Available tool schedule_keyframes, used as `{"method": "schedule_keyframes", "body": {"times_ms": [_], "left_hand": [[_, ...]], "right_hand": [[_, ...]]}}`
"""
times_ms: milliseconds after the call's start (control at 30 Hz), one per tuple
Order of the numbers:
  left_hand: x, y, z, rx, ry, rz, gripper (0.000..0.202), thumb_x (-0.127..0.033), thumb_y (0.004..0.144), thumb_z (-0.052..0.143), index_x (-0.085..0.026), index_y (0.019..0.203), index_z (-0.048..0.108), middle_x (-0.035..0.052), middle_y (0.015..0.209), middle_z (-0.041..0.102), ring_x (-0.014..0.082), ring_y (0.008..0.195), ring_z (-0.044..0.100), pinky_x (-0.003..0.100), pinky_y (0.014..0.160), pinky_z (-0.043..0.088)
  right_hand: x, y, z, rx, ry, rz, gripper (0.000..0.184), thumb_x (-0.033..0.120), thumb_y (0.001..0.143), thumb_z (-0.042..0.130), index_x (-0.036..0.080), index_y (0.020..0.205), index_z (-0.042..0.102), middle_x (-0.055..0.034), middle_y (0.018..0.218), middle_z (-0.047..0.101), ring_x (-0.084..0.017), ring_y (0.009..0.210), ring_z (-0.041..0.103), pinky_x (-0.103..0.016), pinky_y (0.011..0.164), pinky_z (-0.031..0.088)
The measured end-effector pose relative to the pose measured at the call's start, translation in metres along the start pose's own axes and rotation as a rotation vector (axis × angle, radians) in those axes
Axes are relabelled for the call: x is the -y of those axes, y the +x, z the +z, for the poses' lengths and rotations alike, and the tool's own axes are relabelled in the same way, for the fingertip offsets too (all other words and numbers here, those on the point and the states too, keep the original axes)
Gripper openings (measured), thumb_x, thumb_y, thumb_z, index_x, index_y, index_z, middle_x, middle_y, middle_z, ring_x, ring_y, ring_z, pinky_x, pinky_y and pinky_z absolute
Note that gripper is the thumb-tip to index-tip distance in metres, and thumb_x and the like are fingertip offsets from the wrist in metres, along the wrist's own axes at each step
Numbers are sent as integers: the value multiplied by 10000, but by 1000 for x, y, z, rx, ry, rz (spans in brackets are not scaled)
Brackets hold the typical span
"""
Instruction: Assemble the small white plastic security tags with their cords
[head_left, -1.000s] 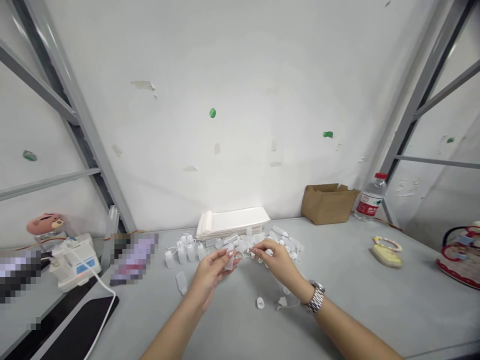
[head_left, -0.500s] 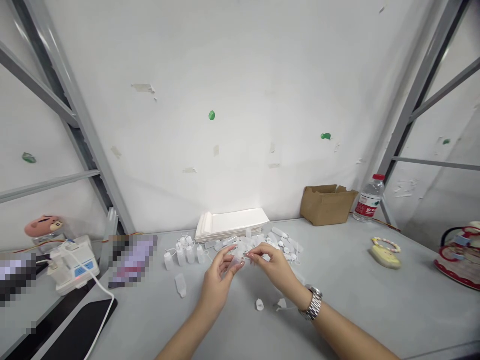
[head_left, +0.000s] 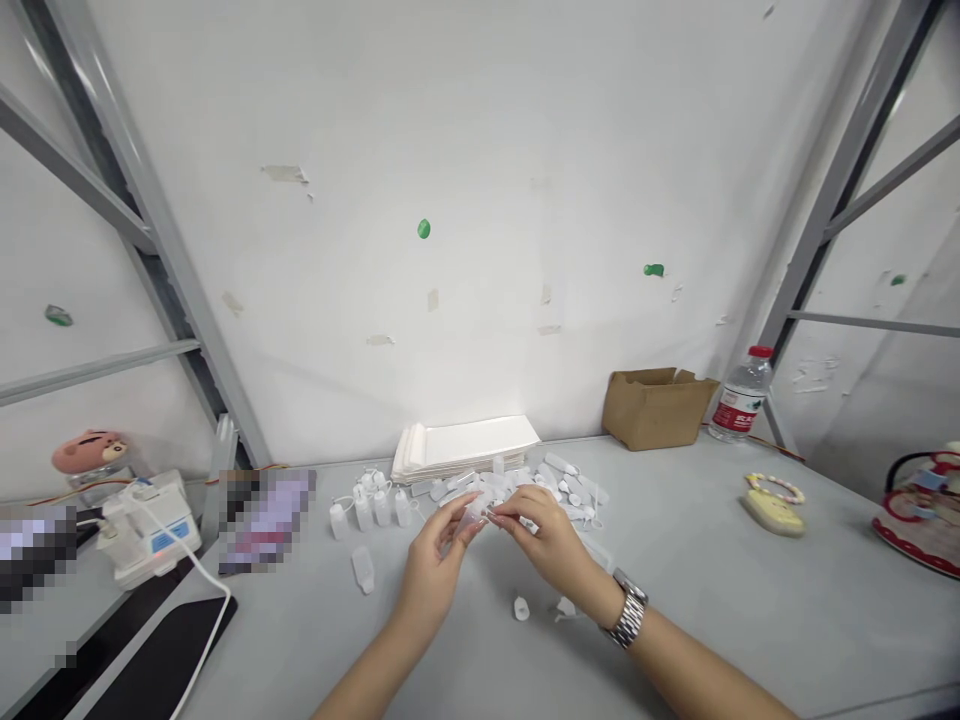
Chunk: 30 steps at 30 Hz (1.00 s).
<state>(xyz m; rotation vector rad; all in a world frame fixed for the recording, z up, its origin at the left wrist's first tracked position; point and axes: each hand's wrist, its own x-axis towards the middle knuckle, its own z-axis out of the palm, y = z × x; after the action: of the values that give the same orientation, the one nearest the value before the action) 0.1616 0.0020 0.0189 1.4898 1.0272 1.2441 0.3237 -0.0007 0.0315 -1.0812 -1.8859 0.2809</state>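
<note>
Left hand (head_left: 439, 560) and right hand (head_left: 547, 540) both pinching little translucent plastic dropper bottle (head_left: 474, 518) in fingertips, just above pile of similar bottles (head_left: 555, 490) on grey desk (head_left: 750, 600). Looks light, soft, kinda slippery; hold by body.

We stand at a grey worktop (head_left: 697, 600) facing a scuffed white wall (head_left: 480, 200) dotted with green blobs (head_left: 424, 229), between grey metal shelving uprights (head_left: 844, 180).

**My hands have drawn closer together**
Since a second ago, my left hand (head_left: 433, 560) and right hand (head_left: 551, 535) have moved inward, my fingertips (head_left: 495, 515) now pinching a small translucent plastic bottle (head_left: 472, 520) between them.
</note>
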Motion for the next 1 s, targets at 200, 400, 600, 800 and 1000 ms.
{"method": "schedule_keyframes", "body": {"times_ms": [200,400,600,800,1000], "left_hand": [[1,0,1,-1,-51,2,357,-413,744,558,-196,1027,555,60,963,639,207,944,598,331,862,450],[0,-2,2,-11,-108,19,341,-389,765,535,-185,1037,550,59,951,615,207,916,595,333,763,509],[-5,-4,3,-54,-41,26,356,-373,770,525,-224,1089,577,35,947,598,173,820,592,293,675,526],[-2,-2,2,-85,-42,10,327,-396,754,534,-183,996,590,68,968,615,202,839,592,286,594,525],[1,-4,3,-43,-78,14,312,-391,776,515,-193,1007,585,61,954,610,192,821,594,290,586,531]], "right_hand": [[0,-1,0,-12,-27,-52,143,271,850,495,237,852,634,-24,732,609,-169,737,550,-354,790,405],[1,-2,1,-21,-75,-161,154,239,858,479,231,896,628,-35,749,599,-170,747,546,-383,820,396],[1,-4,5,3,-109,-233,197,183,871,444,220,890,637,-34,708,576,-162,736,521,-376,799,408],[3,-4,1,-2,-50,-171,186,215,861,468,224,920,644,-42,750,596,-169,758,536,-382,820,407],[6,2,-7,-29,168,76,179,304,841,499,247,879,665,-38,811,625,-174,796,566,-315,744,442]]}}
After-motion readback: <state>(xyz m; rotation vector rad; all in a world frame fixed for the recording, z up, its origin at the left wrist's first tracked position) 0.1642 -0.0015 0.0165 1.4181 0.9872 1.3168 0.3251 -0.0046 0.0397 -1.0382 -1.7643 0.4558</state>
